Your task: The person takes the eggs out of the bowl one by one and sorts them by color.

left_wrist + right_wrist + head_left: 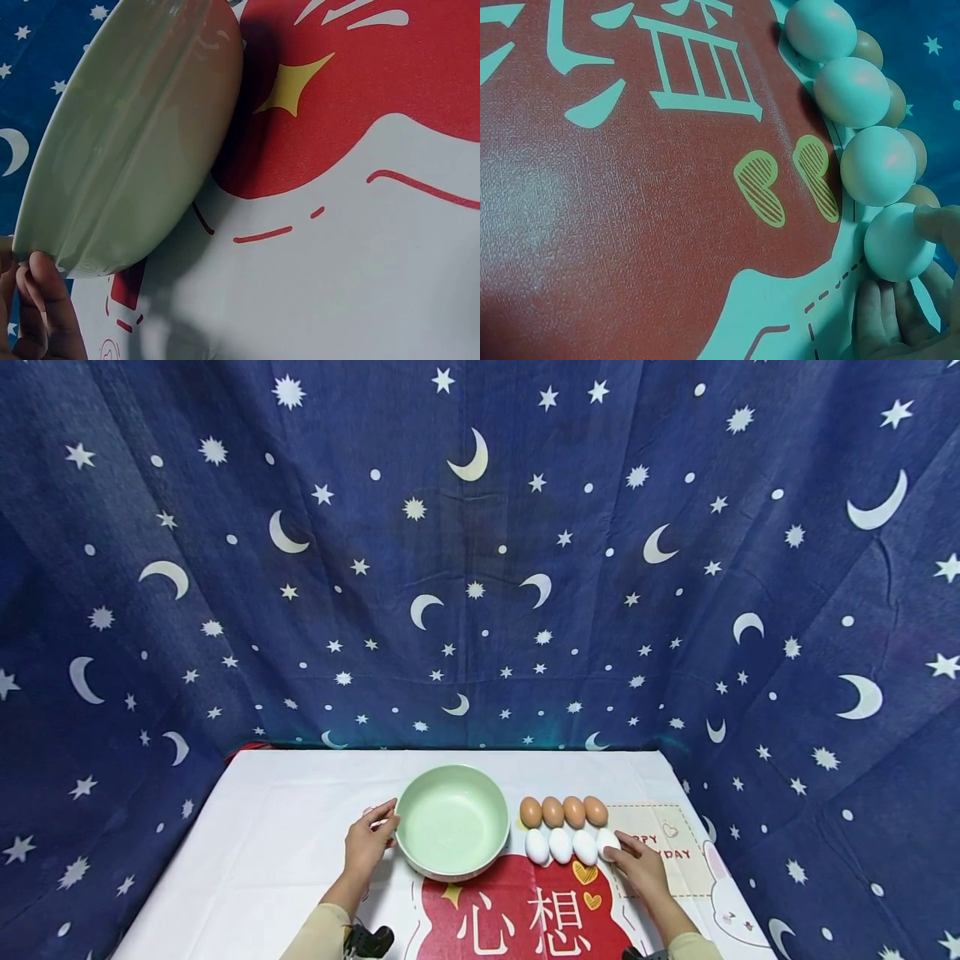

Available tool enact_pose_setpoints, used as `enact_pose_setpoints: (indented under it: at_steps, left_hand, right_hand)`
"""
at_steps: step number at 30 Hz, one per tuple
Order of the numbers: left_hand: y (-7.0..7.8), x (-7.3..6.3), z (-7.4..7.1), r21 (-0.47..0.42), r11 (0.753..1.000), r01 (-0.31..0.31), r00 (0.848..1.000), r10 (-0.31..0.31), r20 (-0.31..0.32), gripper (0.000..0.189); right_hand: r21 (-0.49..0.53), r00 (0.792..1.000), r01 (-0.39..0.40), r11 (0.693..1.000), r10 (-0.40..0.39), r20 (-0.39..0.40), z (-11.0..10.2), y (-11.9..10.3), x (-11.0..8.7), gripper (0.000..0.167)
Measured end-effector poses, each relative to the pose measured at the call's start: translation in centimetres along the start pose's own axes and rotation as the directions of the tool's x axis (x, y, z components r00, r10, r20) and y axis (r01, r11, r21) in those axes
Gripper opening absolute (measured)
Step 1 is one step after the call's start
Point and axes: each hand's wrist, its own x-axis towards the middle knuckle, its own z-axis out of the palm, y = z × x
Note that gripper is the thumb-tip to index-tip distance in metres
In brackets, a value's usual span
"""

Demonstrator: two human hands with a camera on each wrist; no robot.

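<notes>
A pale green bowl (453, 821) stands on the table, its inside bare. My left hand (369, 842) is at its left side, with thumb and fingers pinching the rim; the left wrist view shows the fingertips (46, 271) against the bowl's outer wall (142, 150). To the right of the bowl lie a row of brown eggs (563, 812) and, nearer me, a row of white eggs (561, 845). My right hand (640, 867) grips the rightmost white egg (900, 241), thumb on top and fingers curled by its side. That egg sits beside the others in its row.
A white tablecloth (277, 827) printed with a red patch (525, 910), characters and a rabbit (731, 897) covers the table. Dark blue curtains (480, 568) with moons and stars rise behind the table and along both sides.
</notes>
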Motion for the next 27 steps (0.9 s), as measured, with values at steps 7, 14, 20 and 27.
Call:
enact_pose_setpoints:
  at_steps: [7, 14, 20, 27]
  left_hand:
    - [0.0, 0.1, -0.1, -0.013, 1.000, 0.016, 1.000, -0.015, 0.004, 0.036]
    - [0.0, 0.1, -0.2, -0.029, 0.999, 0.018, 1.000, -0.018, 0.010, 0.036]
    - [0.1, 0.1, -0.3, -0.038, 0.999, 0.020, 0.999, -0.019, 0.031, 0.036]
    - [0.2, 0.2, -0.4, -0.031, 0.999, 0.009, 0.999, -0.008, 0.045, 0.036]
  right_hand:
    - [-0.013, 1.000, -0.017, 1.000, 0.017, 0.013, -0.1, -0.1, 0.0, 0.067]
    - [0.022, 1.000, -0.012, 1.000, 0.012, 0.019, -0.2, 0.0, 0.1, 0.065]
    - [0.040, 1.000, -0.008, 0.999, 0.007, 0.012, -0.5, 0.2, 0.3, 0.062]
    - [0.048, 1.000, -0.006, 0.999, 0.005, 0.008, -1.0, 0.0, 0.4, 0.061]
